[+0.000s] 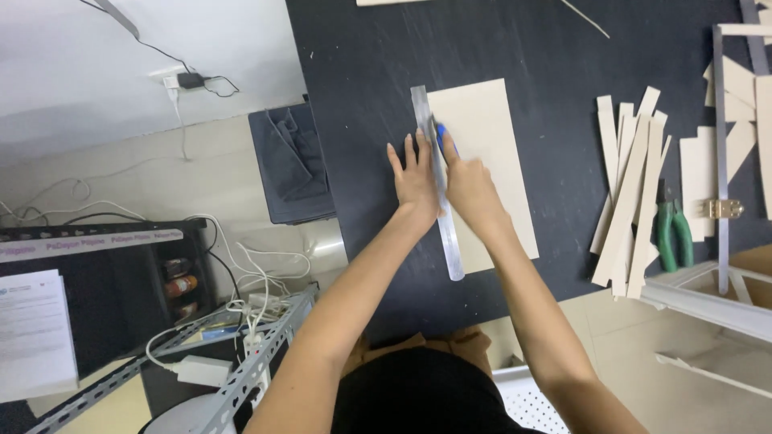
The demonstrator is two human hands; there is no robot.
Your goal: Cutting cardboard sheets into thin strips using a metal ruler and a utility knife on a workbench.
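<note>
A long metal ruler (449, 241) lies lengthwise along the left edge of a pale beige board (492, 137) on the black tabletop (370, 96). My left hand (415, 181) presses flat on the ruler, fingers spread and pointing away from me. My right hand (469, 186) is closed around a blue-handled cutter (441, 135), whose tip sits against the ruler's right edge near the board's far end. Most of the cutter is hidden in my fist.
A fan of cut beige strips (627, 201) lies to the right, with green-handled pliers (674, 235) beside them. More board offcuts (736, 137) and a metal bar sit at the far right. A dark cloth (291, 161) and cables lie left of the table.
</note>
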